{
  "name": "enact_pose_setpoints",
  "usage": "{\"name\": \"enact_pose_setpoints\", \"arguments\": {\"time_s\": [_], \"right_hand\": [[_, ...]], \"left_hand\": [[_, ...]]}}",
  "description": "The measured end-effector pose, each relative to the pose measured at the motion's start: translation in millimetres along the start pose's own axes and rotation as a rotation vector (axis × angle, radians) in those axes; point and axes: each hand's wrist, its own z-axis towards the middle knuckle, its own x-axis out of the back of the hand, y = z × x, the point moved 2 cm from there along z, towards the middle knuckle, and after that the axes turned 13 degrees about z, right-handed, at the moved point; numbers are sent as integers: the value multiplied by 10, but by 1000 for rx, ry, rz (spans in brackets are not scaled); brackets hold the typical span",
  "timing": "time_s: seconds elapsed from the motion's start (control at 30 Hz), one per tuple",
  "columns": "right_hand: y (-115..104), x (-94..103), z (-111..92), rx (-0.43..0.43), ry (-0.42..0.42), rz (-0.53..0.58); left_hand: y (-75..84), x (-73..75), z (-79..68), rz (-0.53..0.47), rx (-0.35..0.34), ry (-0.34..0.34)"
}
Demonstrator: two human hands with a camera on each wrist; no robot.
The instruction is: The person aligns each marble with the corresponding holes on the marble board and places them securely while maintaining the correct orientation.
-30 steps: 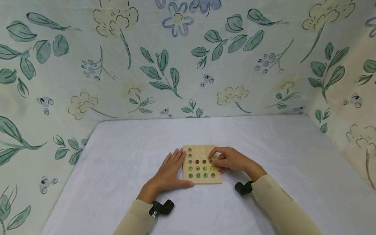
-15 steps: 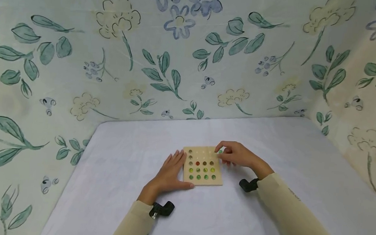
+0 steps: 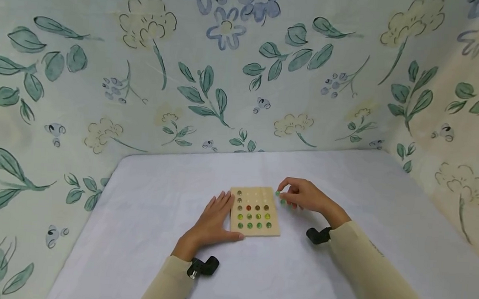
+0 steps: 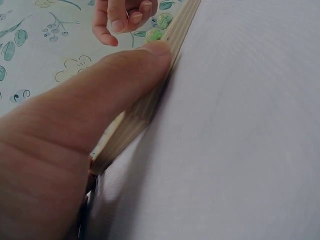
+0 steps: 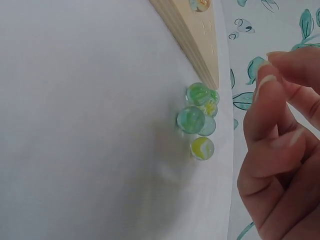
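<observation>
Filling of a wooden board [image 3: 255,232] with glass marbles, judged well past the halfway stage. Board flat on the white cloth [image 3: 221,171], between the two hands. Done: all four places in each of the three nearer rows occupied, with green marbles [image 3: 259,225] nearest the person, yellow-green marbles [image 3: 258,217] next, then a red marble [image 3: 248,207] among duller ones; likewise the leftmost place in each of the two far rows. Left to do: the remaining hollows [image 3: 256,201] of those far rows, three in each. Supply: a small cluster of loose marbles [image 5: 191,120], green and yellow, on the cloth just beside a corner of the board. Left hand [image 3: 212,221]: fingers straight against the board's left side, thumb stretched along the near edge; touching as if to steady, without grasping. Right hand [image 3: 302,194]: off the board, near the loose marbles, fingers bent, index finger and thumb close together. Note the poor view of these fingertips: cannot tell whether pinching a marble or unladen.
</observation>
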Motion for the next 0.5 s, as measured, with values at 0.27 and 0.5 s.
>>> {"name": "enact_pose_setpoints", "arguments": {"time_s": [0.27,0.5], "right_hand": [[41,56,-46,6,34,-17],[73,99,-43,5,37,-18]], "left_hand": [[15,-7,5,9,-9,0],[-7,-3,18,-9,-2,4]]}}
